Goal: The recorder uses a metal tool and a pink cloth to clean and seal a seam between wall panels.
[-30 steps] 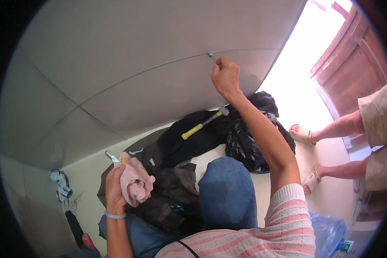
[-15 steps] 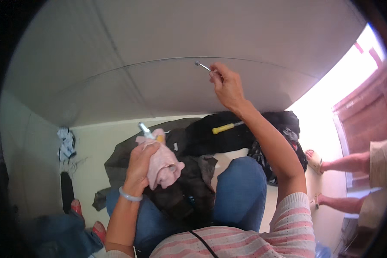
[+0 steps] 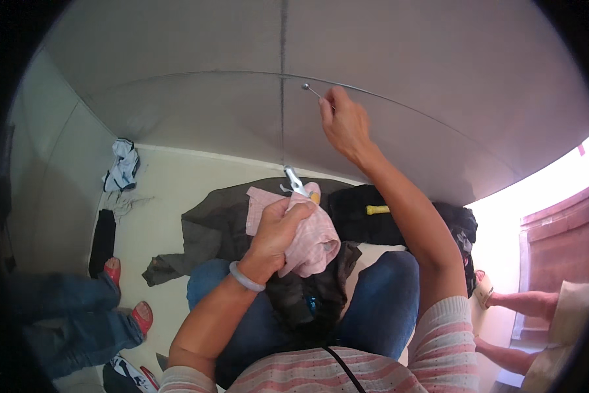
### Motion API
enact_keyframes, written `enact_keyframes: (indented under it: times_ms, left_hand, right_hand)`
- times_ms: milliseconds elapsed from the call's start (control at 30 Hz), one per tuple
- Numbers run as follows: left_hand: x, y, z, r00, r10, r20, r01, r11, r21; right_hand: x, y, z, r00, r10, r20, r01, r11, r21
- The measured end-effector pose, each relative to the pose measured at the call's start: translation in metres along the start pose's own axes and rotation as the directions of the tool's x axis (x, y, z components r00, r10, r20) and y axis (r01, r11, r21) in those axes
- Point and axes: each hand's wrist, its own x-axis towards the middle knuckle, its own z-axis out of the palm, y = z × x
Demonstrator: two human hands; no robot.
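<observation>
My right hand is raised in front of the grey metal wall panel. Its fingers pinch a thin metal rod with a small round tip, close below a seam; whether the tip touches the panel I cannot tell. Lower down, my left hand is closed on a bunched pink checked cloth. A silvery tool head with a small lever and a yellow part sticks out at the cloth's top; the rest of it is hidden. A yellow-handled tool lies on dark cloth behind my right forearm, partly covered.
Dark garments are spread on the floor before my knees. White-and-black cloth lies by the left wall. Two people's legs are near: one in red sandals at left, another at right, beside a reddish-brown door.
The view has turned, so the wall seam stands more upright. My left hand with the cloth and tool has come nearer the middle. My right hand stays raised with the rod.
</observation>
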Motion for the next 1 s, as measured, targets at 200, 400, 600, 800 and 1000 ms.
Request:
enact_keyframes:
  times_ms: [200, 400, 600, 800, 1000]
  left_hand:
    - [-0.004, 0.004, -0.001, 1.000, -0.005, -0.019, 0.004, 0.998, -0.070]
    - [-0.002, 0.002, -0.005, 0.999, -0.031, -0.006, 0.031, 0.997, -0.074]
    - [0.000, 0.000, -0.008, 1.000, -0.003, 0.028, 0.005, 0.999, -0.051]
    - [0.001, -0.001, -0.004, 1.000, 0.012, 0.026, -0.011, 0.999, -0.047]
    - [0.002, -0.001, -0.001, 1.000, -0.005, -0.006, 0.005, 1.000, 0.009]
  right_hand:
    - [0.020, -0.017, 0.025, 0.999, -0.044, 0.006, 0.044, 0.999, -0.026]
    - [0.029, -0.024, 0.034, 0.999, -0.045, 0.005, 0.045, 0.994, -0.104]
    - [0.030, -0.016, 0.028, 0.999, -0.035, -0.022, 0.032, 0.989, -0.144]
    - [0.026, -0.008, 0.016, 0.999, -0.035, -0.025, 0.031, 0.991, -0.132]
    - [0.017, 0.006, 0.000, 0.998, -0.034, -0.049, 0.025, 0.985, -0.170]
